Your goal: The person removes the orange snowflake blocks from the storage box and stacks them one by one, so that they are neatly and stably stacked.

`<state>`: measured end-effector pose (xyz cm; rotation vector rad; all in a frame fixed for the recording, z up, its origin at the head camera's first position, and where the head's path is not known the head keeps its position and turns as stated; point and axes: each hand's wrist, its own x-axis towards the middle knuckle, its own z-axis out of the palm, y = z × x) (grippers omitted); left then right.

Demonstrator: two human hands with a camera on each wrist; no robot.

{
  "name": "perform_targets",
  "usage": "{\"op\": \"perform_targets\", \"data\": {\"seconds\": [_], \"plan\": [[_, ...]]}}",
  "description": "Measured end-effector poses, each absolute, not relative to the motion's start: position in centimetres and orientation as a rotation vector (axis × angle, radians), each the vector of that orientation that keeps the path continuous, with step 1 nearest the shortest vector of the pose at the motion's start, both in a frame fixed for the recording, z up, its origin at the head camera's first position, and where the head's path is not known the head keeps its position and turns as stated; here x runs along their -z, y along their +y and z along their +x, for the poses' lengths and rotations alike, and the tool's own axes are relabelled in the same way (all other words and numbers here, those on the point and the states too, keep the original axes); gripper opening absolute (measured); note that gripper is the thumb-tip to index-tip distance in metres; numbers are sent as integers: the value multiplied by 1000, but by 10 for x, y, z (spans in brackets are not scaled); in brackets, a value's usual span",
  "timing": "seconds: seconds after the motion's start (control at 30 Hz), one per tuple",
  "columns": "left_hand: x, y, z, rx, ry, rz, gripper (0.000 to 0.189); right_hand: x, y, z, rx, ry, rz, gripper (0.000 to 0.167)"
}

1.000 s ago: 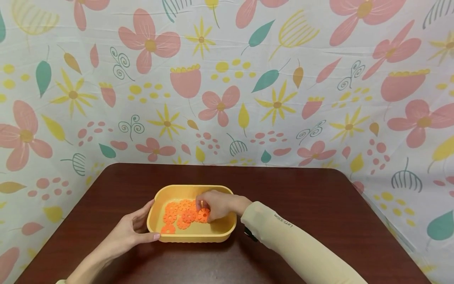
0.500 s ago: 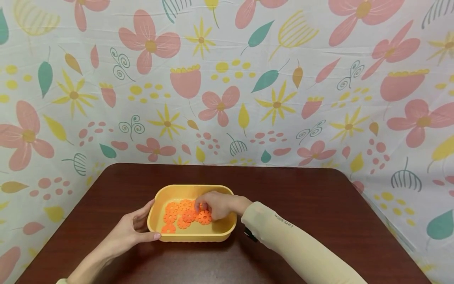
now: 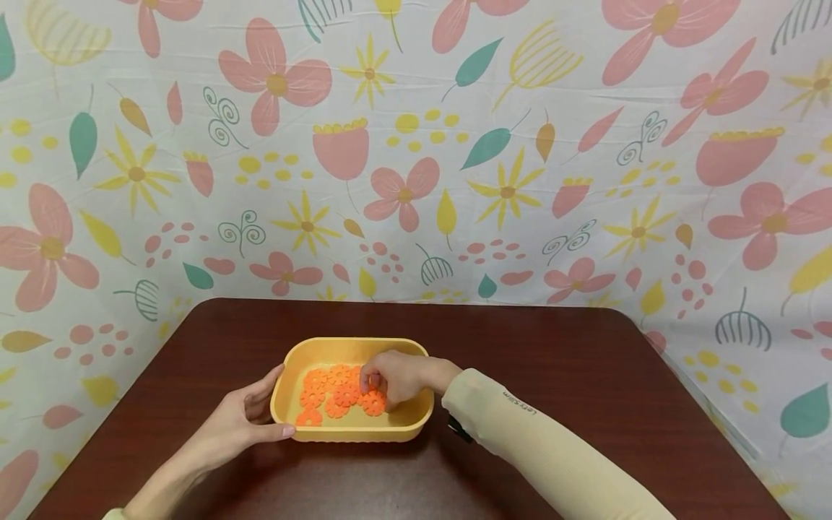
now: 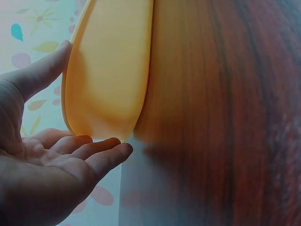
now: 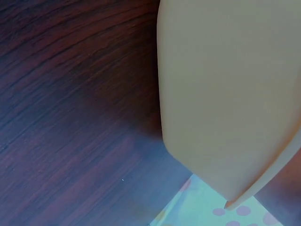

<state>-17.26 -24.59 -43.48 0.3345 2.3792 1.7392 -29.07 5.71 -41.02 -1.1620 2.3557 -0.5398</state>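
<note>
A yellow plastic basin (image 3: 354,435) with rounded corners stands on the table. My left hand (image 3: 237,422) holds its left end, thumb at the front corner and fingers along the far side. In the left wrist view the thumb touches the rim and the fingers lie against the end wall. Inside the basin my right hand (image 3: 399,375) reaches down with curled fingers, pinching an orange flower-shaped disc (image 3: 372,412) at its edges. Several more orange flower-shaped discs (image 3: 313,397) lie spread and overlapping to its left. The basin wall (image 5: 230,94) hides the right hand in the right wrist view.
The dark brown wooden table (image 3: 533,375) extends around the basin, its back edge close to a flower-patterned cloth (image 3: 416,180). A pale sleeve (image 3: 533,433) covers the right arm, with a black wrist strap (image 3: 458,428) below its cuff.
My right fingers have shifted slightly inside the basin, and the disc by them has turned and moved a little toward the front. The left hand and the basin stay in place.
</note>
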Motion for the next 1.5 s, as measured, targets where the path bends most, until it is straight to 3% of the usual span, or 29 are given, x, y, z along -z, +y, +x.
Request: {"op": "perform_targets", "data": {"seconds": [0.4,0.67,1.5], "plan": [[434,-246,-174,-1743,2370,351,100,407,57,-287,504,2403,-1149,40],[433,-246,-172,-1744,2365,334,102,406,60,-289,512,2352,-1178,52],[432,-244,-171,-1770,2317,302,102,403,69,-291,734,2280,-1193,37]]}}
